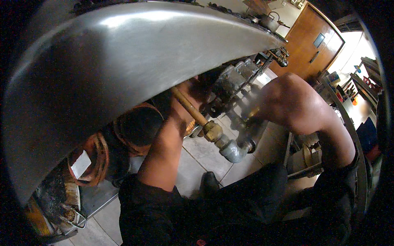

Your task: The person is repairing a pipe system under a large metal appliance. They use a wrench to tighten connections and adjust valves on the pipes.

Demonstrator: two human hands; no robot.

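My left arm reaches up beneath a broad steel panel (pixel 164 45). My left hand (pixel 193 92) is in shadow behind a brass pipe (pixel 191 107), and its fingers are hidden. The pipe runs down through a brass nut (pixel 213 131) into a grey metal elbow fitting (pixel 234 151). Bent inward from the right, my right arm brings my right hand (pixel 259 104) close to the pipework beyond the elbow. Its fingers are dark and blurred, so their grip cannot be made out. Dark, grimy metal parts (pixel 236 78) sit between the two hands, under the panel's edge.
Large round pots (pixel 139 125) stand below the panel at left, near a blackened pan (pixel 55 201). Grey floor tiles (pixel 201 151) lie underneath. Valves (pixel 281 56) jut from the panel's far end. A wooden door (pixel 314 45) is beyond, with cluttered shelves (pixel 365 78) at right.
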